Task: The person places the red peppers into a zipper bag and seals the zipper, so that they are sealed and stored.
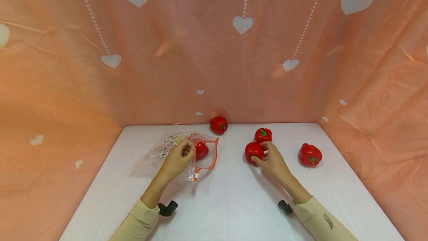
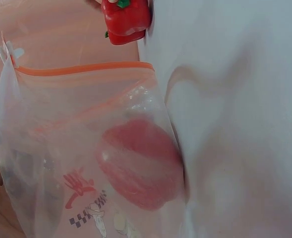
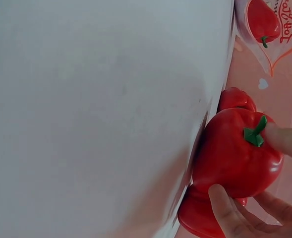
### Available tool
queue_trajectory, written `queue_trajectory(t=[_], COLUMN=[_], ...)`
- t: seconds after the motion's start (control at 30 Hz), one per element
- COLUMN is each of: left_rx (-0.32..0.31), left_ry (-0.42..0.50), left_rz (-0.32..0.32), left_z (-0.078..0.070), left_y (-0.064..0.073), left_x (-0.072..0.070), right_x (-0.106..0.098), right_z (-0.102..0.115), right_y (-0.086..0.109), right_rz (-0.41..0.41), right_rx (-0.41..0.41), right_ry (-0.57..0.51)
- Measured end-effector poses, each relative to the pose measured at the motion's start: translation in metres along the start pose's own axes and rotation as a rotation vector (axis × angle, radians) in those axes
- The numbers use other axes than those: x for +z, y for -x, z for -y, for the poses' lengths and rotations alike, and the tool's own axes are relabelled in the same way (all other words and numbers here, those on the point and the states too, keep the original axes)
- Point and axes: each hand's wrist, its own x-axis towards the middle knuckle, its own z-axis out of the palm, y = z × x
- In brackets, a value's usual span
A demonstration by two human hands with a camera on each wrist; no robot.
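Note:
My left hand (image 1: 176, 161) pinches the upper side of a clear zip bag (image 1: 152, 161) with an orange zip edge and printed drawings. The bag's mouth gapes toward the right. Inside it lies one red bell pepper (image 1: 202, 151), seen through the plastic as a pale red shape (image 2: 141, 166) in the left wrist view. To the right, my right hand (image 1: 275, 163) grips another red bell pepper (image 1: 253, 152) between thumb and fingers. In the right wrist view this pepper (image 3: 230, 153) shows its green stem beside a finger; whether it touches the table is hard to tell.
Just behind the gripped pepper sits another red bell pepper (image 1: 263, 135). One more pepper (image 1: 219, 125) lies by the far table edge, and another pepper (image 1: 309, 155) stands at the right. An orange curtain (image 1: 214, 66) with white hearts encloses the white table (image 1: 227, 203).

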Motion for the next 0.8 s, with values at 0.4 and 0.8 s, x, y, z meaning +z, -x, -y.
queue_trajectory(t=[0.4,0.8], left_rx=[0.015,-0.012], left_ry=[-0.007,-0.019], left_rz=[0.007,0.006], left_z=[0.001,-0.001], left_y=[-0.001,-0.001], left_x=[0.001,0.002], right_x=[0.004,0.014], right_z=[0.001,0.01], right_y=[-0.004,-0.006], right_rz=[-0.021,0.045], right_rx=[-0.038,-0.063], right_ry=[-0.038,-0.169])
